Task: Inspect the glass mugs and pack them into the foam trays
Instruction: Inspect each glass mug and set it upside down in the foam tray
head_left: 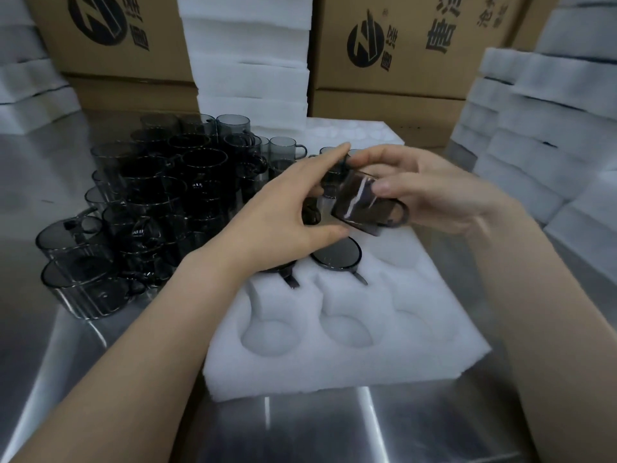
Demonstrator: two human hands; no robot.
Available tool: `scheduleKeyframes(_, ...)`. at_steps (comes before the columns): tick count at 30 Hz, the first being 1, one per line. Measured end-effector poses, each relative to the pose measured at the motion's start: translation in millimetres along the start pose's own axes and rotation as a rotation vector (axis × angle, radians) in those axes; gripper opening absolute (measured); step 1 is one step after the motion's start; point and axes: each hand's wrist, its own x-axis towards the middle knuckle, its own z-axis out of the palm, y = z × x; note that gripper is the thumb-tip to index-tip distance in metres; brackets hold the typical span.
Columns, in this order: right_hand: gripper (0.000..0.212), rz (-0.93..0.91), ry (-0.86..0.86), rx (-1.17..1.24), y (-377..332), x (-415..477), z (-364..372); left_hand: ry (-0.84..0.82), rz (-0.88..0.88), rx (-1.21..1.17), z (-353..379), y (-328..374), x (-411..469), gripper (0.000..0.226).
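Mug (362, 205) tilts between left hand (283, 208) and right hand (434, 192), over foam tray (334, 372).

I can't see most of the tray mug (289, 279) under the left hand (283, 212); bkgd cartons (400, 55) cut off at frame top.

A mug (359, 202) is held between the left hand (283, 212) and right hand (434, 188), above the foam tray (334, 362) on the counter (300, 429). Just below the hands, a seated mug (335, 255) rests in a tray pocket. Left of the left hand stands the mug cluster (160, 202) on the counter. Behind the hands rises a foam stack (247, 61) between cardboard boxes (400, 61) — more foam piles (551, 128) lie right of the right hand.
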Motion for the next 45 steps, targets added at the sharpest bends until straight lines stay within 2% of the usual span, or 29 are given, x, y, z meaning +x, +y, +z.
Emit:
scheduleKeyframes(5, 0.049, 0.010, -0.049, -0.428, -10.1, -27.7, -9.2, -0.159, -0.171, 0.239, 0.2, -1.5, 2.3, 0.053)
scheduleKeyframes(10, 0.044, 0.062, 0.011, -0.589, -15.9, -40.2, 3.9, -0.138, -0.198, 0.207, -0.1, -1.1, 3.2, 0.025)
scheduleKeyframes(14, 0.040, 0.128, 0.029, -0.708, -12.8, -38.9, 17.6, -0.120, -0.200, 0.181, 0.9, -1.4, 3.8, 0.019)
scheduleKeyframes(19, 0.025, 0.197, 0.041, -0.806, -6.4, -36.2, 24.0, -0.102, -0.199, 0.155, 0.8, -2.3, 3.4, 0.020)
scheduleKeyframes(26, 0.019, 0.293, -0.048, -1.030, 6.9, -31.1, 32.0, -0.095, -0.206, 0.175, 1.2, -2.5, 5.0, 0.017)
scheduleKeyframes(27, 0.027, 0.300, -0.050, -1.068, 9.8, -31.7, 30.8, -0.089, -0.205, 0.176, 1.4, -2.6, 5.3, 0.015)
scheduleKeyframes(29, 0.058, 0.315, -0.051, -1.090, 13.3, -34.6, 30.5, -0.064, -0.203, 0.171, 1.5, -2.7, 6.3, 0.013)
scheduleKeyframes(31, 0.074, 0.346, -0.065, -1.109, 15.4, -36.0, 35.7, -0.031, -0.209, 0.163, 1.5, -2.5, 7.6, 0.015)
scheduleKeyframes(35, 0.086, 0.344, -0.056, -1.325, 22.3, -34.5, 48.6, 0.041, -0.268, 0.100, 1.0, -4.3, 9.7, 0.018)
scheduleKeyframes(37, 0.093, 0.338, -0.052, -1.333, 20.8, -34.6, 49.4, 0.049, -0.284, 0.099, 1.3, -5.0, 10.0, 0.019)
scheduleKeyframes(40, 0.108, 0.391, -0.136, -1.268, 15.5, -31.6, 43.7, 0.029, -0.296, 0.121, 1.9, -6.3, 10.0, 0.019)
scheduleKeyframes(41, 0.106, 0.371, -0.150, -1.191, 13.0, -27.3, 39.8, 0.025, -0.299, 0.129, 1.9, -6.9, 9.9, 0.019)
scheduleKeyframes(42, 0.089, 0.294, -0.147, -1.096, 12.2, -21.1, 35.1, 0.020, -0.302, 0.138, 1.8, -7.5, 9.6, 0.018)
scheduleKeyframes(43, 0.060, 0.167, -0.080, -1.004, 14.4, -13.0, 29.1, 0.016, -0.304, 0.149, 1.9, -7.8, 9.2, 0.018)
scheduleKeyframes(44, 0.037, 0.057, 0.092, -0.957, 18.3, -2.9, 19.7, 0.012, -0.307, 0.160, 1.8, -7.9, 8.8, 0.018)
scheduleKeyframes(45, 0.024, 0.004, 0.300, -0.964, 22.2, 8.2, 7.8, 0.009, -0.310, 0.167, 2.0, -7.8, 8.6, 0.017)
